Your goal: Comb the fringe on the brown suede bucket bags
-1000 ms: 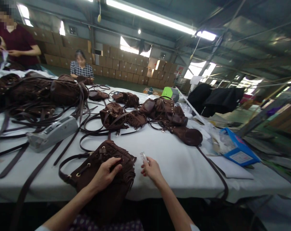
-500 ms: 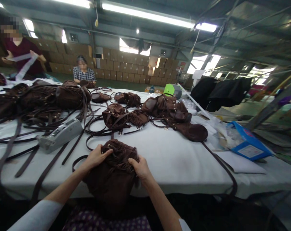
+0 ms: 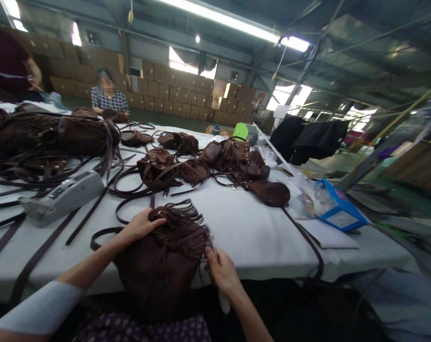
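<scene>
Right hand (image 3: 224, 273) lower now, tool (image 3: 211, 242) at fringed bag (image 3: 158, 270)

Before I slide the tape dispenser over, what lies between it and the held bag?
Dark straps lie between tape dispenser and bag, in the head view.

The fingers (image 3: 211, 254) of the right hand (image 3: 227, 273) hide the middle of a slender tool (image 3: 223, 303), whose tip blurs beside the brown bag (image 3: 158, 266); its kind cannot be told. The bag's lower end sinks into shadow. Print on the label (image 3: 343, 219) of the blue box (image 3: 335, 203) is too small to read. The left edge cuts off the dark-red-clad person (image 3: 5, 54) and the heap of bags (image 3: 26, 135); the checked-shirt person's (image 3: 109, 100) lower body is hidden.
</scene>
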A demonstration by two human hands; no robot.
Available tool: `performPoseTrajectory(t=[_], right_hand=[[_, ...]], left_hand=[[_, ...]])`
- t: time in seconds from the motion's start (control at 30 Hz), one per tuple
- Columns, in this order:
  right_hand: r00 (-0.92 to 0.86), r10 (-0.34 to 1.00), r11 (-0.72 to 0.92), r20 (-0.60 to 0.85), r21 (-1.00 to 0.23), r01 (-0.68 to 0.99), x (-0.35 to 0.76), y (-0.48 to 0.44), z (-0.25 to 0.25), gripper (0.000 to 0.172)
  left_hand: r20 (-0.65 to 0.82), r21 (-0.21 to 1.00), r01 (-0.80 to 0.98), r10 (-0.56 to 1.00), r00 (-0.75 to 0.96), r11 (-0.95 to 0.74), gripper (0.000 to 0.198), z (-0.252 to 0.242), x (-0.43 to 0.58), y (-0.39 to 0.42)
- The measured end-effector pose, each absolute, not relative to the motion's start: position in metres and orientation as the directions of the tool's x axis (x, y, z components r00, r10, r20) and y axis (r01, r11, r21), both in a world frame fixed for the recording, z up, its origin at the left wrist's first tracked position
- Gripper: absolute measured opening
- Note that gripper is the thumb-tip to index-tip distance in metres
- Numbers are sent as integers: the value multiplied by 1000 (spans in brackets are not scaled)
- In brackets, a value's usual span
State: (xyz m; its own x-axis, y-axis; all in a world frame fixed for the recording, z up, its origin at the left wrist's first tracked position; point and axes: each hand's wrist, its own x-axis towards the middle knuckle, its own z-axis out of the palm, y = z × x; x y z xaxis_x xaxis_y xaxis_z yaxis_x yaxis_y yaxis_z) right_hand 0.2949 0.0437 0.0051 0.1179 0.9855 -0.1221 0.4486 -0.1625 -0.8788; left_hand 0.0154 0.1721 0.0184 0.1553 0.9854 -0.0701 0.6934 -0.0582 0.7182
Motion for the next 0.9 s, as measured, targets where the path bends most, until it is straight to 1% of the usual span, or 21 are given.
performPoseTrajectory(t=[0.03, 0.07, 0.13, 0.2, 0.27, 0.3, 0.37, 0.47, 0.57, 0.63, 0.7, 0.8, 0.83, 0.9], right_hand=[[112, 973, -231, -203, -894, 384, 293, 34, -15, 47], [115, 955, -297, -275, -902, 313, 292, 25, -31, 49], [141, 918, -393, -371, -899, 193, 292, 13, -50, 52], [179, 897, -427, -404, -897, 117, 293, 9, -54, 55], [206, 898, -414, -390, -906, 91, 293, 12, -47, 56], [213, 906, -393, -365, -913, 109, 292, 14, -41, 55], [207, 928, -349, -309, -915, 202, 288, 18, -30, 51], [160, 952, -304, -262, -877, 371, 278, 20, -19, 37], [130, 955, -296, -265, -848, 440, 269, 22, -17, 22], [125, 962, -274, -244, -842, 465, 264, 24, -18, 18], [130, 982, -188, -140, -818, 544, 262, 27, -20, 18], [133, 988, -39, 76, -715, 698, 262, 28, -22, 21], [126, 986, -16, 108, -694, 720, 263, 29, -21, 23], [104, 987, 9, 121, -694, 720, 264, 32, -16, 23]], left_hand=[[-113, 690, 724, 985, 132, -18, 51, 5, 1, 168], [-125, 675, 738, 984, 124, -7, 51, -5, -13, 163], [-138, 654, 757, 980, 142, -18, 49, -11, -37, 152], [-147, 637, 769, 970, 194, -57, 45, -7, -50, 141], [-133, 619, 779, 965, 226, -97, 41, 0, -52, 133], [-104, 608, 785, 969, 224, -117, 41, 2, -51, 130], [-18, 582, 799, 980, 197, -150, 41, 3, -47, 126], [72, 564, 803, 981, 182, -191, 40, 0, -41, 123], [40, 591, 780, 973, 226, -205, 37, 0, -37, 121], [2, 570, 801, 976, 220, -182, 36, 3, -33, 119], [-2, 502, 853, 986, 167, -143, 39, 6, -27, 117], [45, 370, 926, 997, 64, -76, 49, 5, -20, 110], [82, 327, 944, 996, 22, -48, 54, 4, -19, 106], [185, 254, 967, 981, -64, 15, 64, -2, -19, 97]])
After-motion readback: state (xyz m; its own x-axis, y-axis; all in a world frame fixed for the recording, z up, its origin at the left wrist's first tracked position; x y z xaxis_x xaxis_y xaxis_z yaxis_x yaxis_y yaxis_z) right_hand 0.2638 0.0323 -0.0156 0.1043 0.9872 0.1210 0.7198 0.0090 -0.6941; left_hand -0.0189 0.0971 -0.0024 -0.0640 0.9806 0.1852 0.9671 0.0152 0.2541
